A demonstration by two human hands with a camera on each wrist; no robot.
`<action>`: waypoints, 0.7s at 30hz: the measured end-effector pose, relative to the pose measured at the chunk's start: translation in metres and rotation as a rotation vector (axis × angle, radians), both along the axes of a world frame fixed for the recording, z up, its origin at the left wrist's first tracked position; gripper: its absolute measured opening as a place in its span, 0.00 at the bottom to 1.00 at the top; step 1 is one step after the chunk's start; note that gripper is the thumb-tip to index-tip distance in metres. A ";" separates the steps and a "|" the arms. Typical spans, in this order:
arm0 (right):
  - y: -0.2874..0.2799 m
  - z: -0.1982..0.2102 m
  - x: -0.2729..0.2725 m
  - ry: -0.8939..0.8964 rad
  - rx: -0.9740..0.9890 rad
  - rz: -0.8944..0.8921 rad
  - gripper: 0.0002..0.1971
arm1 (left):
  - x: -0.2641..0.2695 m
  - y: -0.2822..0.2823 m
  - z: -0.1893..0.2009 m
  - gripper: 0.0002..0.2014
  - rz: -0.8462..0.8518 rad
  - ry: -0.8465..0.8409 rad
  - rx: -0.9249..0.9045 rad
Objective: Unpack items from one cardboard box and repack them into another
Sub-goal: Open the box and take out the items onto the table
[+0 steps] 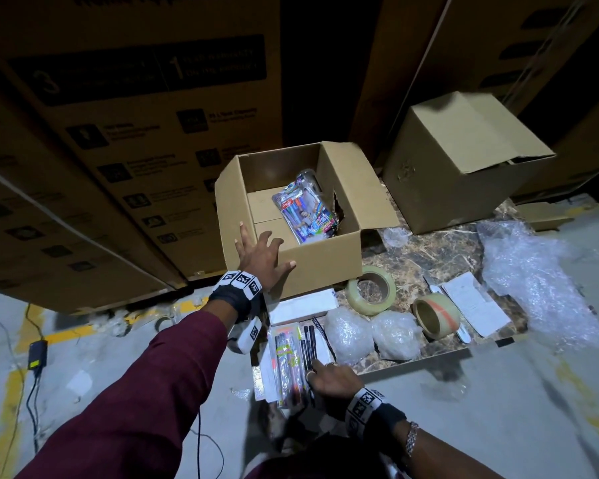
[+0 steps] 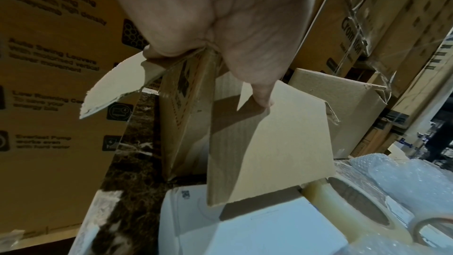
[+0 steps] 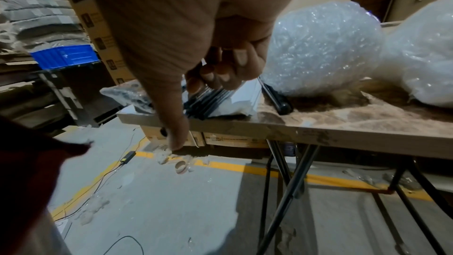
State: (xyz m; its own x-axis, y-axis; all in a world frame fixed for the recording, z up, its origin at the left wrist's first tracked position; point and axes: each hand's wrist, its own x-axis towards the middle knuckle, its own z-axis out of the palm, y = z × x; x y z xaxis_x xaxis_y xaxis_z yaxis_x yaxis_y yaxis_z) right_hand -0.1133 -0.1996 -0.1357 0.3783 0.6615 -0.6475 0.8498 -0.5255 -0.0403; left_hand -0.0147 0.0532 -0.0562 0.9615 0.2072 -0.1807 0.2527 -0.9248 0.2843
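Observation:
An open cardboard box [image 1: 322, 257] stands on the marble-patterned table [image 1: 429, 250] with colourful pen packs [image 1: 305, 209] lying inside it. My left hand [image 1: 261, 255] rests on its near left corner, fingers spread over the rim and thumb along the front wall [image 2: 269, 143]. A second cardboard box [image 1: 464, 160], flaps partly down, stands to the right. At the table's near edge my right hand [image 1: 325, 375] grips a row of black pens [image 1: 308, 344]; in the right wrist view its fingers [image 3: 228, 69] curl over these pens [image 3: 210, 98].
Beside the pens lie a clear pack of coloured pens [image 1: 287, 364], a white carton [image 1: 301, 305], two bubble-wrapped bundles [image 1: 348, 335], two tape rolls [image 1: 370, 290], a paper sheet [image 1: 474, 304] and loose bubble wrap [image 1: 533, 281]. Tall printed cartons [image 1: 118, 150] stand behind.

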 end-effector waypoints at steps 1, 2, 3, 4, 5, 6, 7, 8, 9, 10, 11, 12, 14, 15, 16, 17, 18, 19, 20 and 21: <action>0.001 0.009 -0.003 0.017 -0.028 -0.009 0.17 | 0.000 0.000 0.000 0.32 -0.001 0.002 0.001; 0.003 0.022 -0.001 0.005 -0.035 0.037 0.14 | 0.000 0.001 0.000 0.32 -0.002 0.004 0.003; 0.003 0.026 0.002 -0.016 0.007 0.068 0.12 | 0.000 0.001 0.000 0.32 -0.002 0.008 0.006; 0.002 0.027 0.003 -0.004 0.023 0.064 0.13 | 0.000 0.000 0.000 0.32 -0.003 0.011 0.006; 0.001 0.028 0.004 -0.008 0.048 0.061 0.13 | 0.000 0.000 0.001 0.32 -0.002 0.012 0.003; 0.002 0.030 0.005 0.013 0.058 0.004 0.13 | 0.000 0.000 0.001 0.31 -0.002 0.011 -0.001; 0.001 0.030 0.004 0.007 0.062 -0.006 0.13 | 0.000 0.000 0.001 0.31 -0.002 0.008 -0.005; 0.001 0.026 0.002 0.038 0.058 -0.009 0.13 | 0.000 0.000 0.001 0.31 -0.003 0.006 -0.007; 0.002 0.023 0.000 0.053 0.068 0.009 0.14 | 0.000 0.000 0.001 0.31 -0.004 0.006 -0.009; 0.003 0.021 -0.002 0.036 0.078 0.020 0.14 | 0.000 0.000 0.001 0.31 -0.005 0.005 -0.010; 0.002 0.021 -0.003 0.031 0.091 0.007 0.14 | -0.001 0.000 0.001 0.31 -0.004 0.005 -0.010; 0.002 0.025 -0.002 0.039 0.091 -0.017 0.14 | 0.000 0.000 0.001 0.31 -0.004 0.004 -0.009; 0.001 0.026 0.000 0.038 0.103 -0.043 0.14 | 0.000 0.000 -0.001 0.31 -0.002 0.003 -0.009; -0.001 0.026 0.001 0.040 0.109 -0.061 0.14 | 0.001 0.000 -0.001 0.31 0.000 0.000 -0.008; -0.002 0.026 0.002 0.039 0.112 -0.089 0.14 | 0.000 0.000 -0.002 0.31 0.003 -0.002 -0.006; -0.004 0.025 0.003 0.039 0.121 -0.117 0.15 | 0.000 0.000 -0.002 0.31 0.005 -0.004 -0.004; -0.005 0.026 0.005 0.042 0.121 -0.141 0.16 | 0.000 0.001 -0.002 0.31 0.004 -0.005 -0.005; -0.007 0.027 0.005 0.041 0.119 -0.159 0.17 | 0.000 0.001 -0.003 0.31 0.001 -0.005 -0.006; -0.008 0.027 0.005 0.041 0.110 -0.175 0.18 | 0.001 0.001 -0.003 0.31 -0.003 -0.006 -0.006; -0.008 0.027 0.005 0.038 0.122 -0.192 0.19 | 0.001 0.001 -0.003 0.31 -0.006 -0.007 -0.005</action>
